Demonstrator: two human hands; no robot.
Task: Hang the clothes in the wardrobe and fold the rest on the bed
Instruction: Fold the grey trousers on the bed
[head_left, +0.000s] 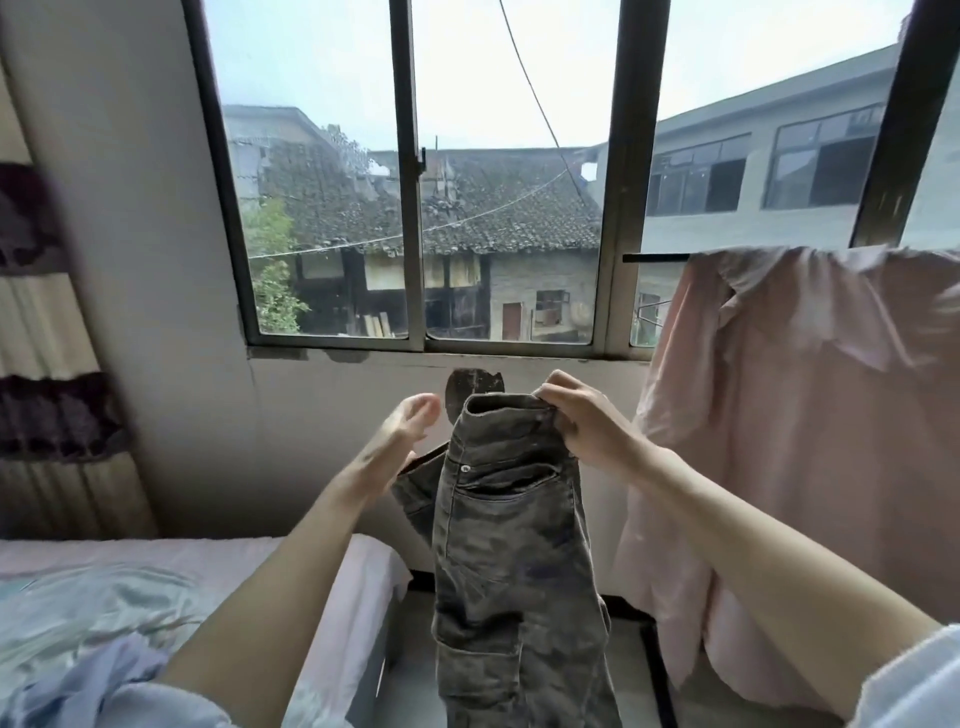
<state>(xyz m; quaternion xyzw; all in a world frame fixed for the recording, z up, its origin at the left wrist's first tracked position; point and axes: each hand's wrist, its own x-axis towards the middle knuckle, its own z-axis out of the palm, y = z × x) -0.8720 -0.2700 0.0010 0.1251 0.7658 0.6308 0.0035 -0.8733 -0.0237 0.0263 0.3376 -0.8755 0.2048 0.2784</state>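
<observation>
Below the window (415, 208), one pair of dark grey jeans (511, 545) hangs upright from the person's right hand (582, 421), whose fingers are curled over the right side of the waistband, pinching the denim. One metal button and one front pocket show below the waistband, and one cargo pocket sits lower on the leg. The left hand (402, 428) is held just beside the waistband's left edge, fingers straight and relaxed, apart from the cloth and holding nothing. Two bare forearms reach forward from pale sleeves. One pink garment (810, 415) is draped over a dark rail (657, 256) to the right of the jeans. To the left lies one bed (208, 558) with a pink sheet; on it sit one pale blue-green crumpled cloth (88, 608) and one light blue garment (119, 675) nearer the camera. One striped curtain (47, 364) hangs at the far left.
</observation>
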